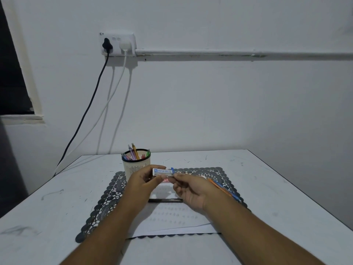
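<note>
**A:** What is on the left part of the table [47, 207]?

**B:** A dark lace mat [107, 197] lies in the middle, and on its far left corner stands 1 pale ribbed cup [136, 166] with a dark rim. It is upright.

**A:** What is inside the cup?

**B:** Coloured pens [133, 154], standing on end and leaning on the rim. I see pink, purple, orange and green ones. I cannot count them exactly.

**A:** And the hands?

**B:** The left hand [142, 183] is raised just in front of the cup. Its thumb and fingers are curled and pinch the left end of a small white box [162, 172] with a blue label. The box is in the air, lying level, above the mat and the paper [172, 217].

**A:** Is the box closed?

**B:** A blue flap [172, 169] stands up at its right end. What is inside, I cannot tell.

**A:** The right hand [191, 192]?

**B:** Its fingertips pinch the right end of the same box, just beside the flap.

**A:** Further right?

**B:** Loose pens [224, 190], orange and blue, lie slanted on the mat.
</note>
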The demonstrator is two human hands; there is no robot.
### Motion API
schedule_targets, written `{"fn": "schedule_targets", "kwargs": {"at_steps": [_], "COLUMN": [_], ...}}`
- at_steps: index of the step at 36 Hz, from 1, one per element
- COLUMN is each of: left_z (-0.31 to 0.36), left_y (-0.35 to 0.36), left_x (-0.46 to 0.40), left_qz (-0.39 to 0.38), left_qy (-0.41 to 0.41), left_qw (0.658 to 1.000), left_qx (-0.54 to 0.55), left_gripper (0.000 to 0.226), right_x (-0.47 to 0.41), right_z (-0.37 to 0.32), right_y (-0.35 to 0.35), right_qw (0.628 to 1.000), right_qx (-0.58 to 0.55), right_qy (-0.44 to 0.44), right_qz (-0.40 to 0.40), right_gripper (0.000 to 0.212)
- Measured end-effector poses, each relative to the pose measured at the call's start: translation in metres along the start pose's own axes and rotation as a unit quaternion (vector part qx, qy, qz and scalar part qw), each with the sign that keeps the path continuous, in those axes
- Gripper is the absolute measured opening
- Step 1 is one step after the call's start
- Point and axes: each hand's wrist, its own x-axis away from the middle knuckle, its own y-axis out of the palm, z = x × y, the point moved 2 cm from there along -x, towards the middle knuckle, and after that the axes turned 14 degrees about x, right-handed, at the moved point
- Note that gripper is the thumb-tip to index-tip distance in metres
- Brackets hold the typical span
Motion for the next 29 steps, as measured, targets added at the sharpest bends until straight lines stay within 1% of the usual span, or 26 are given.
{"fn": "schedule_targets", "kwargs": {"at_steps": [12, 17, 25, 29], "left_z": [-0.0015, -0.0054, -0.006, -0.0061], "left_y": [-0.0004, -0.0015, -0.001, -0.0013], "left_x": [-0.0003, -0.0016, -0.0017, -0.002], "left_qz": [0.001, -0.006, -0.002, 0.0], "left_qy": [0.011, 0.005, 0.011, 0.015], "left_qw": [1.0, 1.0, 1.0, 1.0], "left_qx": [0.007, 0.002, -0.016, -0.024], "left_gripper": [0.015, 0.016, 0.015, 0.014], "right_x": [-0.0005, 0.0044, 0.0051, 0.0058], "right_z": [0.0028, 0.0015, 0.0024, 0.002], "right_y": [0.0015, 0.0034, 0.006, 0.006], "right_qw": [1.0, 1.0, 1.0, 1.0], "right_qx": [-0.005, 0.003, 0.011, 0.012], "right_qy": [0.002, -0.001, 0.007, 0.008], "right_qz": [-0.024, -0.017, -0.022, -0.02], "right_gripper": [0.02, 0.014, 0.021, 0.02]}}
